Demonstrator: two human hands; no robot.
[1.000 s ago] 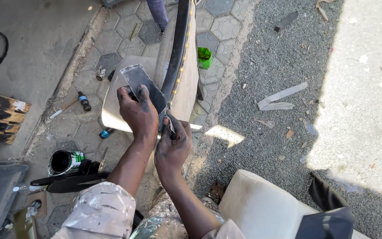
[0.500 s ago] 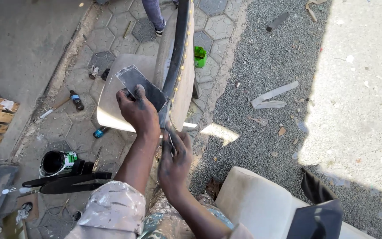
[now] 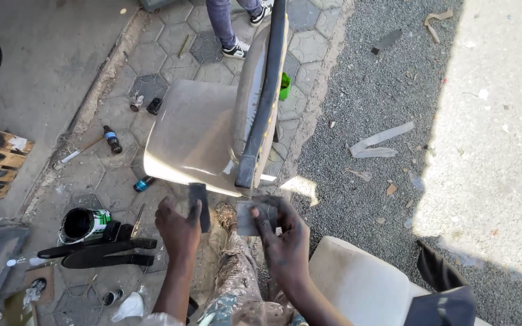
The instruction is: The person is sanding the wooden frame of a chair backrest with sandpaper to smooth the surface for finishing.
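A: What are my hands holding?

B: Left hand (image 3: 179, 226) pinches a dark sandpaper strip (image 3: 199, 206); right hand (image 3: 282, 236) grips a grey piece (image 3: 250, 218), both at six o'clock below the chair (image 3: 194, 136), clear for handling.

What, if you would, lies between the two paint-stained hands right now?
In the head view, between left hand and right hand shows only the person's paint-spattered trouser knee.

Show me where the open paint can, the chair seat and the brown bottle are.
paint can (image 3: 80, 222), head view, on its dark open mouth.
chair seat (image 3: 188, 130), head view, middle of the cushion.
brown bottle (image 3: 113, 140), head view, on its body.
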